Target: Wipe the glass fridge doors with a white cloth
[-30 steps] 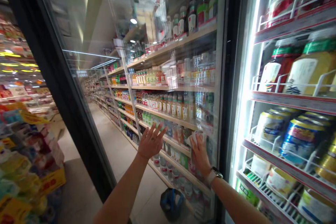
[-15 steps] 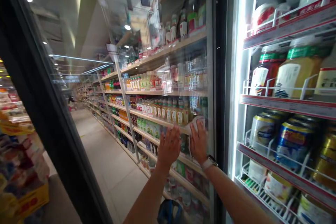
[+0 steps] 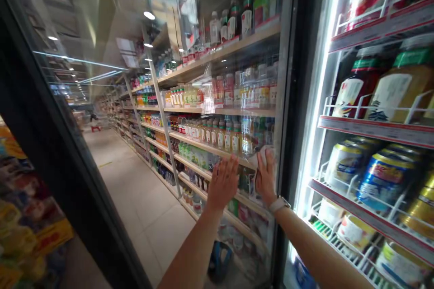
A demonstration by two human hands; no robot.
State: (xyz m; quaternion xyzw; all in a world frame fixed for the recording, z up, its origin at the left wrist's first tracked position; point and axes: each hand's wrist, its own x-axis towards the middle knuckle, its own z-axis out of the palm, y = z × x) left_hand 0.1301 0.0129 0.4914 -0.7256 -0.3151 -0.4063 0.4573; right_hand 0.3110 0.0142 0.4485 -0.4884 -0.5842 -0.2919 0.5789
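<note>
A glass door (image 3: 142, 216) in a dark frame stands in front of me. My left hand (image 3: 223, 183) lies against its glass, palm forward, with the fingers stretched out and nothing in them. To the right of it, close to the door's frame, my right hand (image 3: 266, 180) presses a white cloth (image 3: 252, 160) on the glass. Part of the cloth is hidden behind the fingers. A pale-banded watch (image 3: 280, 204) sits on the right wrist.
On the right is a lit cooler, with bottles (image 3: 389, 90), cans (image 3: 386, 178) and cups on wire shelves (image 3: 376, 127). Shelves of bottled drinks (image 3: 217, 137) and an aisle floor (image 3: 125, 180) show in the glass. Packaged goods (image 3: 23, 235) stand at the left beyond the door frame.
The view has shifted a little. My right hand, with the cloth, and my left hand have both moved slightly right in the picture and stay against the glass.
</note>
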